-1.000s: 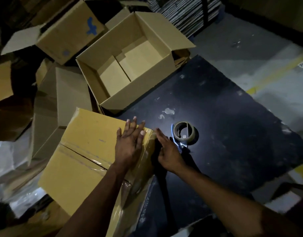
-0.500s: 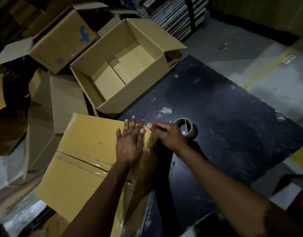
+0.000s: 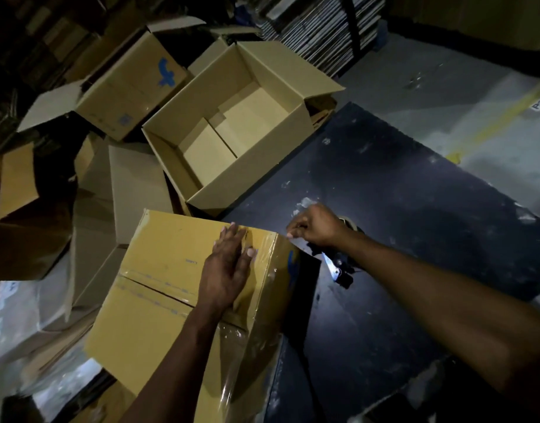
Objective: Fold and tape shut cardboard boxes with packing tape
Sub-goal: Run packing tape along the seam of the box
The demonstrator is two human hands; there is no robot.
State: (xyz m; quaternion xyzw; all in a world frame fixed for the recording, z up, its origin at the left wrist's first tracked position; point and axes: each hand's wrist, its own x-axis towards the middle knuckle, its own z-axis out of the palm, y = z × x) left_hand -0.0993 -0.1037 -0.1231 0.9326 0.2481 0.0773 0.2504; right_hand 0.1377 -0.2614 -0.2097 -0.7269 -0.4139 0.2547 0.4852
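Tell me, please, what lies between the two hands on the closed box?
In the head view, between the left hand and the right hand lies the closed box's top corner, covered with shiny clear tape. No tool lies there.

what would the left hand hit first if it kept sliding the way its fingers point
Probably nothing at once: the left hand lies flat on the taped box, fingers toward its far edge. Beyond that, likely the open empty box, though depth is unclear.

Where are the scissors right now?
In the head view, the scissors, with a pale blade and dark handles, lie on the black tabletop, under the right hand and wrist, just right of the taped brown cardboard box.
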